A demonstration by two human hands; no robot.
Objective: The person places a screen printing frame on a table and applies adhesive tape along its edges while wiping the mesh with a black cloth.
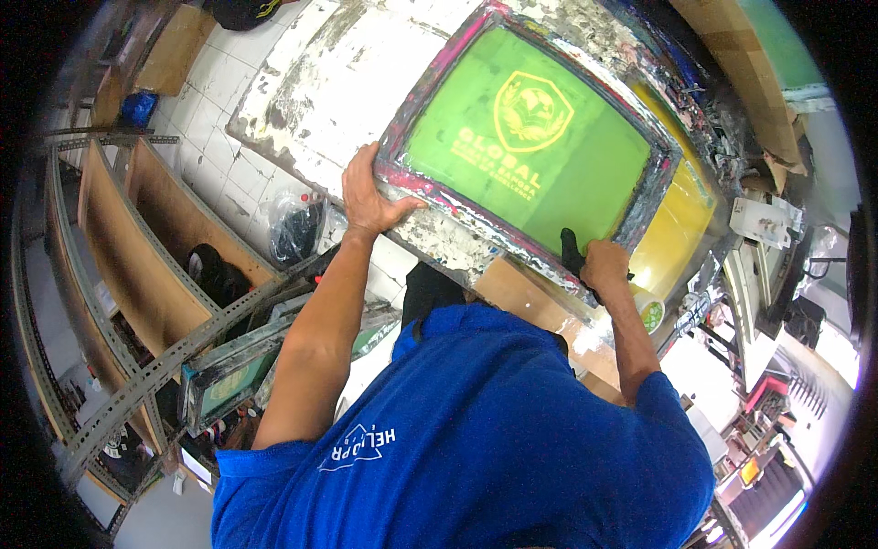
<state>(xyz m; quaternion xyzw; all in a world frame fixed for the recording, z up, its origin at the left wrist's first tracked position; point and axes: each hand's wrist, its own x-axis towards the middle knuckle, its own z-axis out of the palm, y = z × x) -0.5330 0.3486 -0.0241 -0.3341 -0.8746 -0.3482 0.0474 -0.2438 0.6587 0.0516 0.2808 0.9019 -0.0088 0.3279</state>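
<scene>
A screen printing frame (662,178) with green mesh (457,105) lies on a paint-spattered table. A yellow shield emblem (533,112) and lettering show on the mesh. My left hand (370,197) holds the frame's near left corner, fingers along its left side and thumb spread along the near edge. At the near right corner, my right hand (605,265) is closed round a black tool (571,247). Part of that tool reaches over the mesh; the rest is hidden by my fingers, so its kind is unclear.
The table (311,87) has crusted paint on it. Beyond the frame's right side lies a yellow sheet (677,242). A round tub (650,314) stands by my right wrist. Metal shelving with wooden boards (137,238) fills the left, and another screen frame (229,389) leans below it.
</scene>
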